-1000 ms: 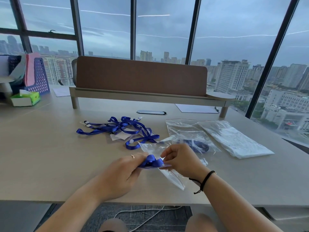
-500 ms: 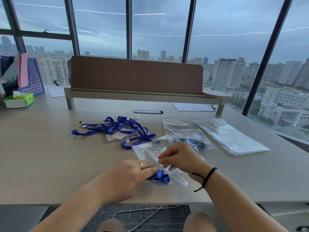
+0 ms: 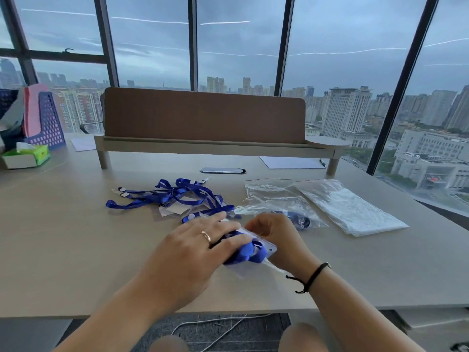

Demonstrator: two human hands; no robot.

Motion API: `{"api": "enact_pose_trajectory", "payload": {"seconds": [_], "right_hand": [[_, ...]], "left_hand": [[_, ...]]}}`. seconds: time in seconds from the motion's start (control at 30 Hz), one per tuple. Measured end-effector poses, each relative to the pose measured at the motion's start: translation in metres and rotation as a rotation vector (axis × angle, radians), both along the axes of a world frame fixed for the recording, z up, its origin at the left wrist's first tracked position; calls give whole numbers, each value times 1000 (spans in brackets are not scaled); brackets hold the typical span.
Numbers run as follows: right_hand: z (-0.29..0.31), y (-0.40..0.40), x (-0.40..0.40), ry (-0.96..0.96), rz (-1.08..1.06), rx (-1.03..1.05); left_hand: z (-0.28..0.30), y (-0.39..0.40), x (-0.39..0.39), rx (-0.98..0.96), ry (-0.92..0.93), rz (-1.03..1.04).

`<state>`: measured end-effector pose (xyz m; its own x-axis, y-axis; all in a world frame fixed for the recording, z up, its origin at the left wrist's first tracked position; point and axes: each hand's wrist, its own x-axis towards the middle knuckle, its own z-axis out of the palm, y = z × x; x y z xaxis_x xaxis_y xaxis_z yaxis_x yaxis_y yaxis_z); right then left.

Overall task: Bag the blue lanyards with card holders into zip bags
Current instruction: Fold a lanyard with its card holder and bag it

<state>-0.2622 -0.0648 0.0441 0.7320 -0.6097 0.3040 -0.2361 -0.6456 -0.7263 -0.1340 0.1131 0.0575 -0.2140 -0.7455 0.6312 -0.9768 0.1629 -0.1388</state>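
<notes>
One filled bag lay done; left hand pressed flat on a lanyard, right hand pinched its bag (pile remained).

On the counter, a loose pile of lanyards lies left of centre, with card holders among the straps. Right of the pile lies a filled zip bag, and right of that a stack of zip bags. Nearer the front edge, the left hand rests on a rolled lanyard that sits in a zip bag; the right hand holds this bag just to the right. Behind everything a raised shelf with a back panel spans the counter. A tissue box and a file rack stand far left. A sheet of paper lies under the shelf's right end.
</notes>
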Motion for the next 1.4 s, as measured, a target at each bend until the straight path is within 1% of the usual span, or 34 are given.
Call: {"api": "enact_pose_trajectory", "payload": {"seconds": [0.07, 0.13, 0.2, 0.27, 0.37, 0.43, 0.57, 0.63, 0.7, 0.8, 0.93, 1.0, 1.03, 1.1, 1.13, 1.3, 1.4], "right_hand": [[3, 2, -3, 10, 12, 10], [4, 3, -5, 12, 7, 58], [4, 3, -6, 6, 15, 87], [3, 3, -6, -19, 26, 108], [2, 2, -8, -55, 1, 196], [1, 2, -8, -49, -30, 233], [1, 6, -8, -44, -57, 226], [2, 10, -6, -50, -55, 201], [5, 15, -3, -28, -55, 104], [9, 23, -1, 22, -59, -65], [15, 23, -3, -7, -66, -160], [15, 20, -6, -17, -74, -182], [15, 18, -7, -16, -77, -187], [10, 15, -11, -11, -76, -185], [7, 14, -13, -9, -73, -184], [-10, 19, -28, 28, -18, -169], [-12, 21, -45, 106, 76, -236]], "left_hand": [[-3, -1, 0, -71, 12, -33], [-10, -5, 5, -108, 118, -92], [-16, -12, 10, -79, 212, -144], [-22, -18, 14, -14, 229, -201], [-31, -20, 18, 66, 178, -190], [-34, -19, 20, 132, 125, -111], [-45, -23, 26, 263, -47, 23], [-46, -27, 25, 268, -118, 79], [-46, -33, 22, 239, -153, 136], [-47, -46, 17, 233, -152, 196], [-39, -59, 15, 223, -128, 216], [-31, -61, 12, 207, -88, 285], [-28, -61, 11, 209, -39, 330], [-28, -62, 12, 290, 54, 386], [-30, -62, 14, 315, 70, 398], [-28, -59, 16, 379, 58, 404], [-25, -55, 22, 380, -17, 396]]}}
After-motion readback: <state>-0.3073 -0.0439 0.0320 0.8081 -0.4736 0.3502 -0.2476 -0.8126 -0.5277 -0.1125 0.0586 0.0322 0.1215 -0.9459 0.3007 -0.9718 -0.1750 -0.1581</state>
